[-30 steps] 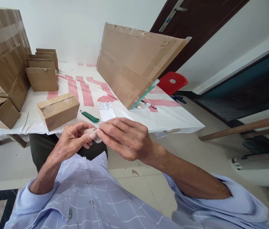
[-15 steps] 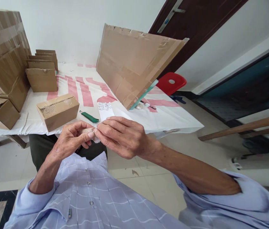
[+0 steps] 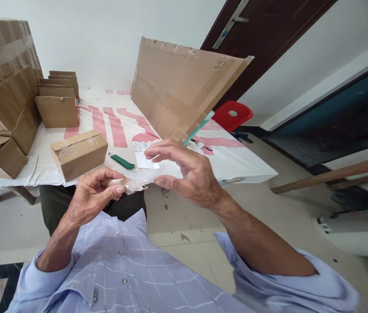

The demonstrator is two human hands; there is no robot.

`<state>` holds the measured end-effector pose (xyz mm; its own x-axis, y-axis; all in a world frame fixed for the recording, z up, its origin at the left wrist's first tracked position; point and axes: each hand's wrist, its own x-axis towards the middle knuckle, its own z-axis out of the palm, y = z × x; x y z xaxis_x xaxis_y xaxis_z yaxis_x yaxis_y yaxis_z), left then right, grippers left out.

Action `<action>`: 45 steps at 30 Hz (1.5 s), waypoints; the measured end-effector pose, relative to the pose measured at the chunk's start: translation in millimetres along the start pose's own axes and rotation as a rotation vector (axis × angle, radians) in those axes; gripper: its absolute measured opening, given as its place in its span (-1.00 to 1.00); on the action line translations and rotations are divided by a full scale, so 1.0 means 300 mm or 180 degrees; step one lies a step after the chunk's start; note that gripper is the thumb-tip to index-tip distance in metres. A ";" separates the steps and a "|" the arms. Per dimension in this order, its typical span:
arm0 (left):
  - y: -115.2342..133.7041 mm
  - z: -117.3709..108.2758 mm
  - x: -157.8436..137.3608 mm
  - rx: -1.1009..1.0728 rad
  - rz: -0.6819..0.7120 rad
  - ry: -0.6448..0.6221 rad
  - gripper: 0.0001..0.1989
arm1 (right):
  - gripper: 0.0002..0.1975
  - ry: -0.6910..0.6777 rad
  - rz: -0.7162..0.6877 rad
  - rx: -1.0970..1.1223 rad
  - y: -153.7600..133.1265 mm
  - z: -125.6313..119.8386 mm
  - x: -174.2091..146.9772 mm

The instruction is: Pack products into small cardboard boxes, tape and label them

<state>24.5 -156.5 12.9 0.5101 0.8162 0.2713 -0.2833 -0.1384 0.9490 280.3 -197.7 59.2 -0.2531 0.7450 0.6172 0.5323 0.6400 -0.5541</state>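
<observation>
In front of my shirt, my left hand (image 3: pixel 94 195) is closed, thumb against fingers, on a small item in crinkled clear plastic (image 3: pixel 134 184). Its plastic end pokes out to the right; what lies inside is hard to make out. My right hand (image 3: pixel 190 174) hovers to the right of it, thumb and fingers spread and holding nothing. Just beyond the hands, a green utility knife (image 3: pixel 122 161) lies on the table beside a white sheet with small drawn marks (image 3: pixel 145 161). A closed cardboard box (image 3: pixel 79 154) sits left of the knife.
Large taped cartons (image 3: pixel 4 69) are stacked at the left. Several folded cardboard pieces (image 3: pixel 56 111) stand behind the small box. A big cardboard panel (image 3: pixel 184 82) leans at the back of the cloth-covered table (image 3: pixel 252 163). A red stool (image 3: pixel 231 115) is beyond the table's right side.
My right hand has let go of the plastic-wrapped item and moved to the right, its fingers opening. The left hand keeps its hold, and more of the plastic now shows.
</observation>
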 end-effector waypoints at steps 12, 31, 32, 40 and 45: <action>0.000 0.008 -0.014 0.0628 0.0591 0.0215 -0.79 | -0.46 -0.0674 0.1490 0.1798 -0.018 0.061 -0.022; 0.001 -0.003 -0.012 0.0779 0.0985 -0.0302 -0.91 | -0.81 -0.0104 0.0142 0.0204 -0.117 0.050 0.002; 0.002 0.000 -0.010 0.0682 0.1093 -0.0350 -0.92 | -0.80 -0.0136 0.0252 0.0333 -0.110 0.049 0.004; 0.020 0.002 0.022 0.0680 0.1898 -0.0507 -0.95 | -0.56 -0.0438 0.1064 0.1845 -0.045 0.120 -0.013; 0.024 0.002 0.036 0.0569 0.2023 -0.0673 -0.89 | -0.56 -0.0233 0.1063 0.2278 -0.035 0.158 -0.024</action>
<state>28.5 -148.9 22.9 0.4419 0.4219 0.7916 -0.4506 -0.6587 0.6026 238.2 -200.8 34.1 -0.2372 0.9135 0.3305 -0.0529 0.3276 -0.9434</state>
